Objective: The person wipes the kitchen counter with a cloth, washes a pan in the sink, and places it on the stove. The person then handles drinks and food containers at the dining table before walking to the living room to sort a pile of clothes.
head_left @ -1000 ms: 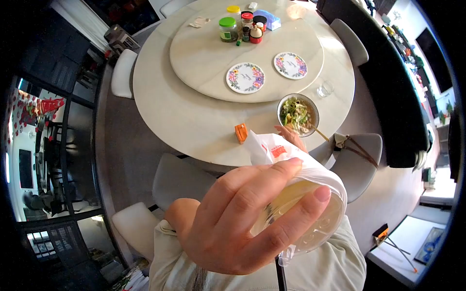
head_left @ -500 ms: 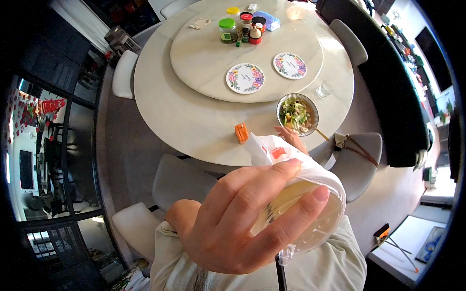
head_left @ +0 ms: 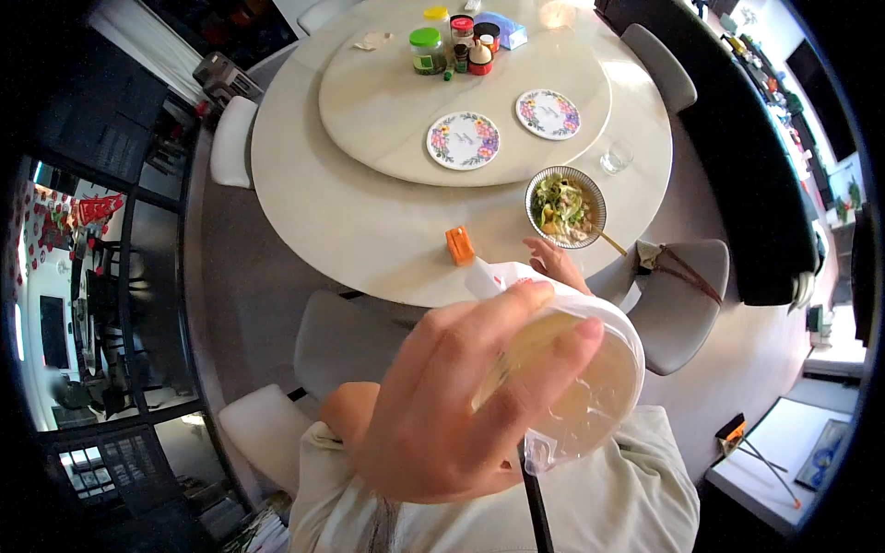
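Note:
Close to the camera, my left hand [head_left: 452, 396] is wrapped over a clear round container [head_left: 599, 396] with a white plastic bag [head_left: 502, 275] around its upper side. Red print shows on the bag. Beyond the container, my right hand [head_left: 558, 264] shows in part near the table edge, fingers stretched out toward the left; its wrist is hidden. Just above it stands a ribbed bowl [head_left: 600, 214] of noodles and greens with a utensil handle sticking out. An orange packet [head_left: 459, 246] lies left of my right hand.
The round table [head_left: 359, 221] has a raised turntable [head_left: 378, 111] bearing two floral plates [head_left: 463, 141] [head_left: 548, 114], several jars [head_left: 428, 52] and a blue packet [head_left: 501, 30]. A glass [head_left: 616, 159] stands right. Grey chairs [head_left: 687, 304] surround the table.
The view has shifted slightly, with the table items a little higher. My left hand and the container have tilted and moved slightly left, showing more of the container's round face.

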{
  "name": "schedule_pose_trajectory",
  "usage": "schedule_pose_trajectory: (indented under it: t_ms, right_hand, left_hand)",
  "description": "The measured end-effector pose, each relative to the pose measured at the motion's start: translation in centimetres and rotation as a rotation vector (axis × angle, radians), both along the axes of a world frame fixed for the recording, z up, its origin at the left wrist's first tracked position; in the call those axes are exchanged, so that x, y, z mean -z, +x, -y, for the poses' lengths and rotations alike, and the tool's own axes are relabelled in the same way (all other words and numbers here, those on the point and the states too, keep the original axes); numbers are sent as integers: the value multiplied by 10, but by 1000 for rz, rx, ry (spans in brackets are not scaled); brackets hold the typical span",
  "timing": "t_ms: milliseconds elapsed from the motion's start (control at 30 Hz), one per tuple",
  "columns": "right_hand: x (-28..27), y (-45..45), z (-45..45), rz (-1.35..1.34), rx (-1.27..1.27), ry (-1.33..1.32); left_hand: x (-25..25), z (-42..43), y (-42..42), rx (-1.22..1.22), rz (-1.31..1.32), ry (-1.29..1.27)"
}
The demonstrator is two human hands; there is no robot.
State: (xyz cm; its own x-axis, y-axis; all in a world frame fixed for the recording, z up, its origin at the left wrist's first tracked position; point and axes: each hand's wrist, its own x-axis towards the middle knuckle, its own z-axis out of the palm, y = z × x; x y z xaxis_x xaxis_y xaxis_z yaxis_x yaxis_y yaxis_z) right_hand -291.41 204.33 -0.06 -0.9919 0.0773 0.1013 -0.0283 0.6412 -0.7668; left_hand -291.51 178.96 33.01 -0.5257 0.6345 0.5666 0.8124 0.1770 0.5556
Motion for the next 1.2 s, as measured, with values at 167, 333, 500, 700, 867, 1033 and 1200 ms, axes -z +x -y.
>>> schedule_pose_trajectory:
  t_ms: [167,333,500,700,867,1033,1200]
  right_hand:
    - [8,2,-1,-6,-96,108]
    - [-3,1,16,144,-42,70]
    - [3,-6,31,152,-105,75]
    - [6,-20,51,178,-203,39]
    - [27,-46,71,118,-151,106]
    - [50,-74,86,127,-170,135]
    - [61,-79,94,106,-66,51]
  left_hand:
    - [21,14,-22,-11,110,-117]
    - [90,21,-56,-359,261,-142]
    - [186,48,-102,-596,290,-128]
    - [261,73,-124,-703,412,-35]
    - [298,74,-125,-672,322,-68]
    - [346,73,-128,-606,322,-91]
    - [377,69,-132,-598,332,-122]
